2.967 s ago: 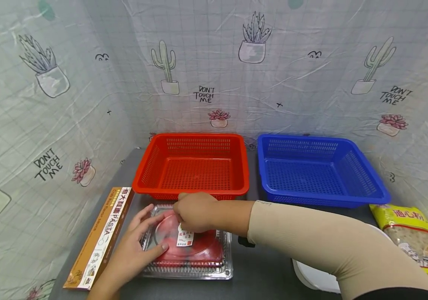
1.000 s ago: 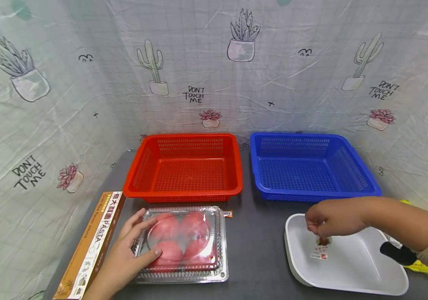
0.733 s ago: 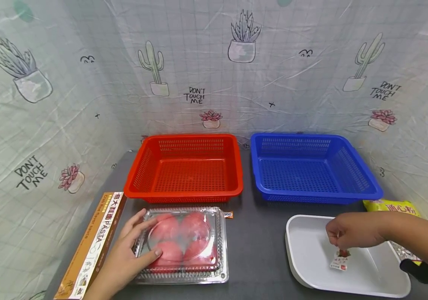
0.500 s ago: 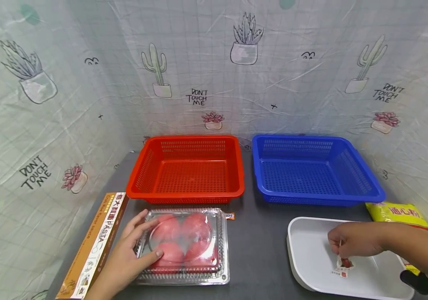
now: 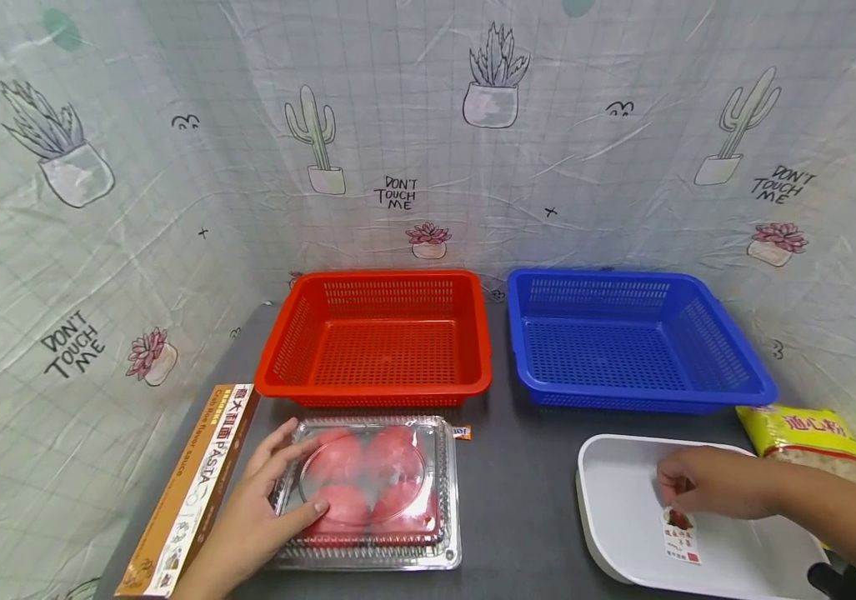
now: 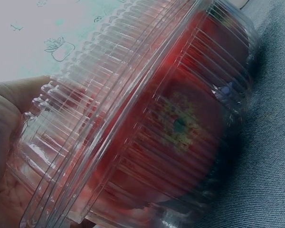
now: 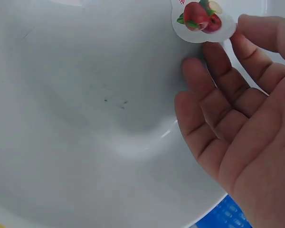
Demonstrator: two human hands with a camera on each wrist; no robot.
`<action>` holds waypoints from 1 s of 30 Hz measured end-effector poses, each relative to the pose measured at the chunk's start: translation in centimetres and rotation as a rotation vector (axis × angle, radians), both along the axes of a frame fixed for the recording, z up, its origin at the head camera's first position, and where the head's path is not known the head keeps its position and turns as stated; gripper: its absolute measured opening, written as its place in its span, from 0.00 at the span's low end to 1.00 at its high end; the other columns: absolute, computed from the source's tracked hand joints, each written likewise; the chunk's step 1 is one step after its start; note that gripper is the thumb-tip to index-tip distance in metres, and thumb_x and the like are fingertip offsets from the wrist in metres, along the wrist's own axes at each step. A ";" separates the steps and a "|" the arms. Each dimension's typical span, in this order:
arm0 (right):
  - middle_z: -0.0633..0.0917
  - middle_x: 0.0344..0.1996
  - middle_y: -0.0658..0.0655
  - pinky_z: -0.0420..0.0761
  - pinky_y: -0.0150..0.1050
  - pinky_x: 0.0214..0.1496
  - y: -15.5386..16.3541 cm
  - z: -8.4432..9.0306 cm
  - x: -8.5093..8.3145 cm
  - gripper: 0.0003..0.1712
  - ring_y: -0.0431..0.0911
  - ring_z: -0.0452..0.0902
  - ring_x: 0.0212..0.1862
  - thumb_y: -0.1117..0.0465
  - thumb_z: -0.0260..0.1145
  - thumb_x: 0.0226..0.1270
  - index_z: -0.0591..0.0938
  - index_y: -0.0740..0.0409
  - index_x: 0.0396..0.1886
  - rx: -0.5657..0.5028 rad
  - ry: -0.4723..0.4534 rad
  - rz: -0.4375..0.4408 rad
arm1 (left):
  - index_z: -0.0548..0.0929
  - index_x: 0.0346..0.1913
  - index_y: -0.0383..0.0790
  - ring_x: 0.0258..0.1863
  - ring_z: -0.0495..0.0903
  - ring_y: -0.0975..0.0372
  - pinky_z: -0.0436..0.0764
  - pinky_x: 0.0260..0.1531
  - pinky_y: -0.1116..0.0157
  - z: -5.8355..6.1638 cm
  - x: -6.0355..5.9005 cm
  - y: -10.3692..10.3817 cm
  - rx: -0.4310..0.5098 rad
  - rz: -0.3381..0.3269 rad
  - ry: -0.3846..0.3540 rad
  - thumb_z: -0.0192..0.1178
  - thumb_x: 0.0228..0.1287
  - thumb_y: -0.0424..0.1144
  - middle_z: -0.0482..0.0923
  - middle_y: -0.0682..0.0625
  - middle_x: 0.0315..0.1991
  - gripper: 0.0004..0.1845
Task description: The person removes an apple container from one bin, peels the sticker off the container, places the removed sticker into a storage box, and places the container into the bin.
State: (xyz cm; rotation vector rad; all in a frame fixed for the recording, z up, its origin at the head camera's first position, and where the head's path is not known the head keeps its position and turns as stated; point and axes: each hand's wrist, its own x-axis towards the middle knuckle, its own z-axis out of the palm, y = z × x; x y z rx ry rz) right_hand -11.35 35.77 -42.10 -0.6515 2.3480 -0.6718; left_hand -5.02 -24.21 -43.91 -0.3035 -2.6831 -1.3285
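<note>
My left hand [image 5: 262, 500] holds the left side of a clear plastic clamshell box [image 5: 444, 500], its thumb on the lid. Red round fruits [image 6: 175, 137] show through the plastic; frost-like haze or glare covers part of the lid. On the right, my right hand [image 5: 720, 483] pinches a white paper label [image 5: 681, 542] by one end. The label hangs over the white tub [image 5: 615, 533]. In the right wrist view, thumb and forefinger pinch the label's edge beside a printed picture of red apples, while the other fingers are loosely curled.
A red basket [image 5: 390, 392] and a blue basket [image 5: 645, 396] stand behind. An orange and white pasta box [image 5: 187, 492] lies at the left. A yellow pasta bag [image 5: 803, 429] lies at the right, partly behind the arm. A small orange packet [image 5: 462, 432] peeks out beside the clamshell.
My right hand has left the clamshell lid and moved right over the white tub, carrying the label. Lately the label has swung and now shows its face. My left hand stays in place.
</note>
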 end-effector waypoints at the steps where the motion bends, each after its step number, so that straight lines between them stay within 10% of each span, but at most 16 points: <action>1: 0.76 0.26 0.40 0.67 0.33 0.31 0.1 0.0 0.0 0.08 0.34 0.71 0.32 0.61 0.72 0.72 0.81 0.46 0.34 -0.001 -0.001 -0.002 | 0.81 0.71 0.51 0.79 0.57 0.41 0.63 0.63 0.24 0.0 0.0 0.0 0.002 -0.002 0.005 0.81 0.57 0.44 0.58 0.50 0.82 0.37; 12: 0.79 0.34 0.41 0.75 0.33 0.38 0.6 0.3 0.3 0.08 0.33 0.71 0.37 0.61 0.73 0.69 0.87 0.46 0.46 0.041 0.020 0.000 | 0.81 0.71 0.51 0.78 0.58 0.41 0.64 0.63 0.24 -0.2 0.0 -0.1 0.010 -0.014 0.021 0.81 0.58 0.43 0.58 0.50 0.82 0.37; 20: 0.86 0.44 0.46 0.79 0.34 0.41 0.4 3.7 0.2 0.17 0.36 0.77 0.41 0.60 0.66 0.79 0.85 0.57 0.63 -0.051 -0.085 0.004 | 0.80 0.72 0.52 0.79 0.58 0.42 0.64 0.64 0.26 0.0 0.2 -0.1 0.026 -0.007 0.010 0.80 0.59 0.43 0.58 0.50 0.82 0.37; 30: 0.86 0.53 0.45 0.83 0.36 0.45 -7.2 5.7 1.0 0.16 0.37 0.80 0.51 0.56 0.63 0.83 0.83 0.49 0.65 -0.250 0.114 -0.038 | 0.78 0.73 0.43 0.75 0.64 0.41 0.77 0.58 0.35 0.6 -0.6 -0.4 0.003 -0.003 0.021 0.73 0.69 0.42 0.58 0.43 0.82 0.32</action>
